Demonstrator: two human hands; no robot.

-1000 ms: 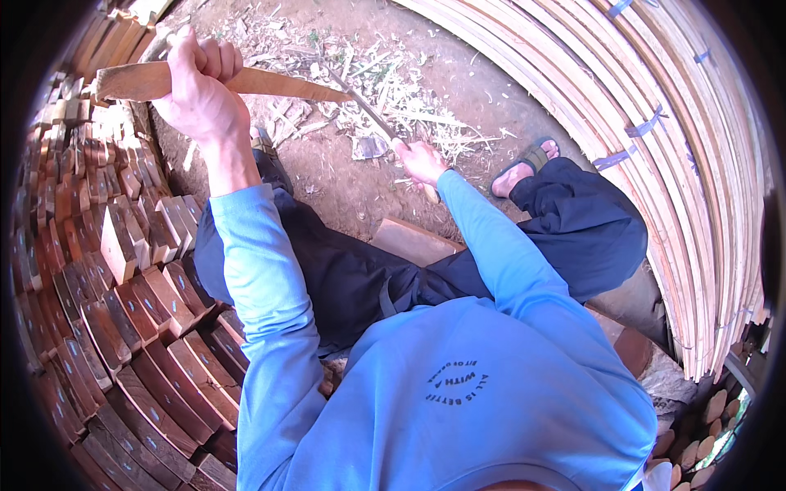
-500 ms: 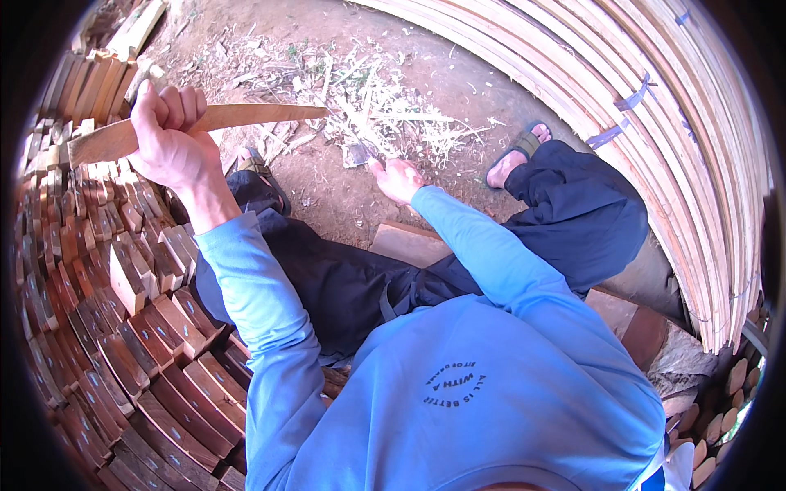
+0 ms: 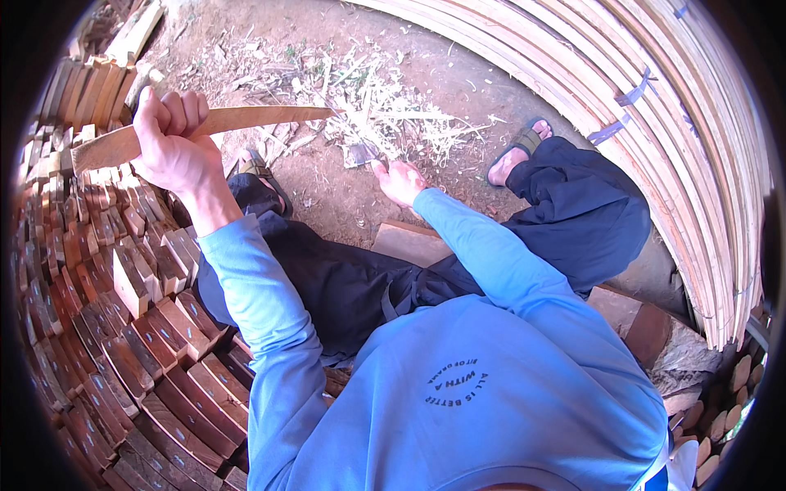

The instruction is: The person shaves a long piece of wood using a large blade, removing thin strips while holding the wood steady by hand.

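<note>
Raised at the upper left, my left hand [image 3: 178, 147] is closed around a flat, pointed strip of wood [image 3: 258, 119]. The strip's narrow end points right, over the ground, and its broad end sticks out to the left of my fist. Lower and nearer the middle, my right hand [image 3: 401, 182] is closed on a hand tool with a broad grey blade [image 3: 359, 155]. My fingers hide its handle. The blade is below the tip of the strip and apart from it.
Pale wood shavings [image 3: 385, 114] litter the dirt ground between my feet. Stacked short wooden blocks [image 3: 155, 352] crowd the left side. Long bundled planks [image 3: 589, 90] curve along the right. A wooden block [image 3: 409, 243] lies between my legs, and cut wood ends [image 3: 716, 425] show at the lower right.
</note>
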